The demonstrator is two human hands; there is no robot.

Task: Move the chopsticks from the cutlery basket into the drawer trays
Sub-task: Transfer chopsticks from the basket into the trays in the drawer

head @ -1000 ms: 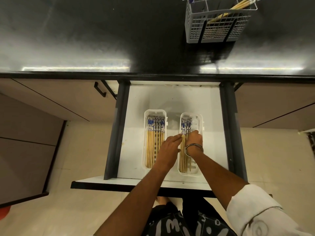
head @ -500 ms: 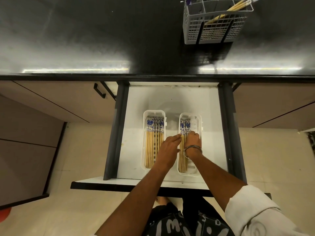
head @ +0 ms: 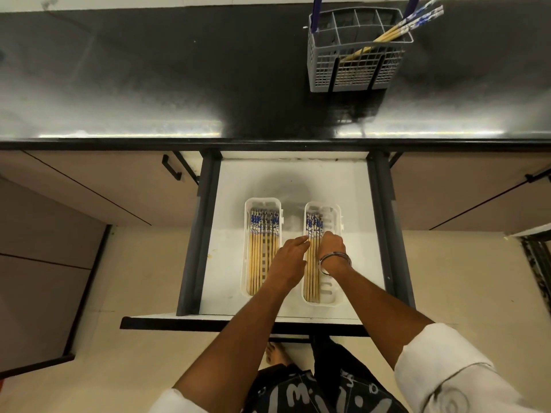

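Pressing down in the open drawer (head: 293, 180), both hands have barely shifted over the last second. The left hand (head: 287, 257) lies flat, fingers spread, at the right tray's (head: 333, 299) left rim; the right hand (head: 331, 245) curls on the chopsticks (head: 312, 263) bedded there, though I cannot tell whether it grips them. That suggests settling a laid batch. At nine o'clock the left tray (head: 247, 234) looks full. At one o'clock, far across the counter (head: 149, 70), more chopsticks in the cutlery basket (head: 354, 70) await, nothing between.
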